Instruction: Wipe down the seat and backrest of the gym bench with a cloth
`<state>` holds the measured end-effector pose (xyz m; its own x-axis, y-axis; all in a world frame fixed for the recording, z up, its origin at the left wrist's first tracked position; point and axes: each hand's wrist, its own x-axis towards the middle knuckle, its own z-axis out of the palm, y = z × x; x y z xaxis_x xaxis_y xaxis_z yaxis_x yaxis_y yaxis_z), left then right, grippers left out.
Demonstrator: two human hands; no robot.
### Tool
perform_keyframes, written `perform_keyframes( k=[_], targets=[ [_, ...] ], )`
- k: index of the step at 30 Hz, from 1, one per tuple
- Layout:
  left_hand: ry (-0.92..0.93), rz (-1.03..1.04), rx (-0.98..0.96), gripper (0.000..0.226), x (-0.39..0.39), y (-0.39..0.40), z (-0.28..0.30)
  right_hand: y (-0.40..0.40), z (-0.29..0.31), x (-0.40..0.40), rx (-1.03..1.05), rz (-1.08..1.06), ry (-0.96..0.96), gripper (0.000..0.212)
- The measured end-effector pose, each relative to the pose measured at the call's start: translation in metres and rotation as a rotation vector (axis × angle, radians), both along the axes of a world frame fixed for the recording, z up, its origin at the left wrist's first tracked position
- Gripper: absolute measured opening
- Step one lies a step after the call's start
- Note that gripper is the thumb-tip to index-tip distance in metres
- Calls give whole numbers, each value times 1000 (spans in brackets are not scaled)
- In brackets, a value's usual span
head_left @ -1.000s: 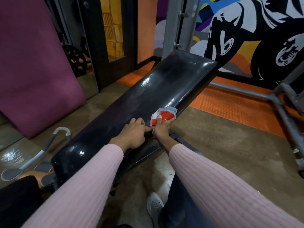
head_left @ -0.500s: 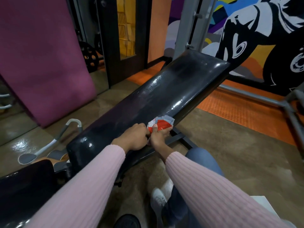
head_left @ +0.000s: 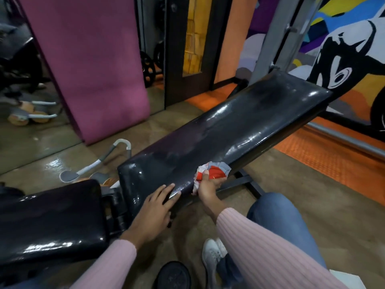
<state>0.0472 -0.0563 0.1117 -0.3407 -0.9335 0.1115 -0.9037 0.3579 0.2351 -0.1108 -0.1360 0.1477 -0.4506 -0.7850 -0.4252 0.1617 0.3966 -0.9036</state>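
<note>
Right now your right hand [head_left: 208, 185] grips the bunched red-and-white cloth [head_left: 214, 173] against the near edge of the black backrest [head_left: 239, 126]. Your left hand [head_left: 153, 213] lies open, fingers spread, touching the backrest's lower corner, beside the seat [head_left: 52, 217].

the left hand [head_left: 155, 209] lies flat and palm down, fingers spread and pointing forward and to the right, its wrist coming out of a pink ribbed sleeve. the right hand [head_left: 208, 185] is curled into a fist with the thumb on top, clenched around a cloth [head_left: 214, 173]. both forearms reach forward from the lower edge of view.
</note>
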Motion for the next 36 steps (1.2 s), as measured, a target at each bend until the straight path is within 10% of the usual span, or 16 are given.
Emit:
perform_keyframes(
  k=[15,22,30,36],
  targets=[
    [639,423,-91,27,47,26,-41,52,-49,91,193,143,-34,85],
    [922,421,142,19,35,21,-13,96,-59,106,265,434,-325,37],
    [705,288,153,16,43,34,-11,133,-57,36,361,949,53,23],
    [525,279,166,19,48,41,-15,150,-96,14,432,806,210,23]
  ],
)
